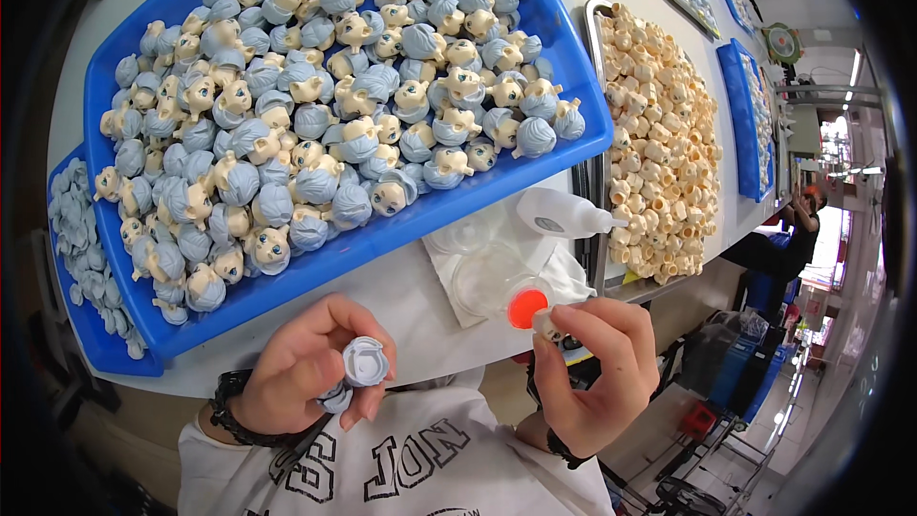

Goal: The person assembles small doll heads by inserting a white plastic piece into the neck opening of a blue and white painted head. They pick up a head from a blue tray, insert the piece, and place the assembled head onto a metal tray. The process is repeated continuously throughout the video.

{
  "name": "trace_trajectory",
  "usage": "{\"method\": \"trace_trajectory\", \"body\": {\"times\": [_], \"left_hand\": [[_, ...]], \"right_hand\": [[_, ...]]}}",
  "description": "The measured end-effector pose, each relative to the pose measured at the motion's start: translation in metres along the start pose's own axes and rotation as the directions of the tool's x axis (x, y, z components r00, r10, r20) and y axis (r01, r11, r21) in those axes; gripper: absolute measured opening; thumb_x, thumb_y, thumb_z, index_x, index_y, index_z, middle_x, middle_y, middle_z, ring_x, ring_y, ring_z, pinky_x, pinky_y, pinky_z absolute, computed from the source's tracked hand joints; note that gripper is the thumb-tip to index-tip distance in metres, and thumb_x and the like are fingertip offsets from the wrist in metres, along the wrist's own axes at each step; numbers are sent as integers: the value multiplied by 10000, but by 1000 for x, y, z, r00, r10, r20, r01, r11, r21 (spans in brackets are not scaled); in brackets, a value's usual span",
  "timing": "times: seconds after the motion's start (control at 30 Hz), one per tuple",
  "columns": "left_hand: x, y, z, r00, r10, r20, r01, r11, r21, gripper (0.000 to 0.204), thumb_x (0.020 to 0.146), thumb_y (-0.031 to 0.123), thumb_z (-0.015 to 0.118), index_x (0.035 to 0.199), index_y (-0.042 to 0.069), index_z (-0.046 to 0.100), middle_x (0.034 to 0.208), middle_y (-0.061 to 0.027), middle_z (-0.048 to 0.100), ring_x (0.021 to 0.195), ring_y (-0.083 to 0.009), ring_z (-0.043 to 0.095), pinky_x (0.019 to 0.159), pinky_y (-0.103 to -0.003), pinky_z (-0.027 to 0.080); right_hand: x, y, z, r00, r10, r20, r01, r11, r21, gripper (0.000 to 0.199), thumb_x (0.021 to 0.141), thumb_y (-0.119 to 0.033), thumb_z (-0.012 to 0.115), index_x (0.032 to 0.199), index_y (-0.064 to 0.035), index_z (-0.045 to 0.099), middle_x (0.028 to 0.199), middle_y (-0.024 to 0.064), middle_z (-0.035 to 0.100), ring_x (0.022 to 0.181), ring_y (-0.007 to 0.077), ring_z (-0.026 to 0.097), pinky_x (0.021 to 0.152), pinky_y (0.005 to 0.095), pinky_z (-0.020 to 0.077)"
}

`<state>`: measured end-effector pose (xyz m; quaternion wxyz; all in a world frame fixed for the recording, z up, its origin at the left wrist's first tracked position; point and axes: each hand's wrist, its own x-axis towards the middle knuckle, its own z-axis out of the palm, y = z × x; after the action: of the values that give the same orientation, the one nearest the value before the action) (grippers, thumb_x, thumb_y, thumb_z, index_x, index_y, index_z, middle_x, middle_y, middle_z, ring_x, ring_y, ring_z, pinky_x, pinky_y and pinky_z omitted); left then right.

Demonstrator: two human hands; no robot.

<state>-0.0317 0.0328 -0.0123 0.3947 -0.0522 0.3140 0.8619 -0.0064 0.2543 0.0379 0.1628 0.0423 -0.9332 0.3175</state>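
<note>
My left hand is closed around pale blue-grey doll hair pieces; one hollow hair piece faces up at the fingertips, and another shows below it. Between thumb and fingers, my right hand pinches a small beige doll face piece with painted features. Right beside that piece is a small round container with a bright red-orange inside; whether they touch I cannot tell. Beyond my hands, a large blue tray is heaped with doll heads that have blue-grey hair.
A white squeeze bottle lies by clear plastic cups on a white cloth. Beige head pieces fill a metal-rimmed tray on the right. Loose hair pieces fill a second blue tray at left. Another person sits farther right.
</note>
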Motion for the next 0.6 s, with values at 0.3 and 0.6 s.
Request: {"method": "trace_trajectory", "body": {"times": [0.3, 0.6], "left_hand": [[-3, 1, -2, 999, 36, 23, -39, 988, 153, 386, 779, 286, 631, 923, -4, 419, 797, -190, 537, 525, -145, 527, 423, -220, 414], [-8, 4, -7, 996, -64, 62, 58, 993, 101, 337, 778, 151, 632, 1028, -37, 507, 963, -100, 558, 821, -112, 535, 719, -239, 430]], "right_hand": [[0, -1, 3, 999, 21, 34, -20, 1000, -19, 390, 533, 64, 675, 909, -31, 633, 782, 77, 576, 635, 197, 543, 524, 268, 423], [-6, 0, 4, 999, 50, -6, -50, 999, -21, 371, 545, 58, 691, 897, -32, 617, 789, 89, 576, 654, 206, 559, 540, 273, 434]]}}
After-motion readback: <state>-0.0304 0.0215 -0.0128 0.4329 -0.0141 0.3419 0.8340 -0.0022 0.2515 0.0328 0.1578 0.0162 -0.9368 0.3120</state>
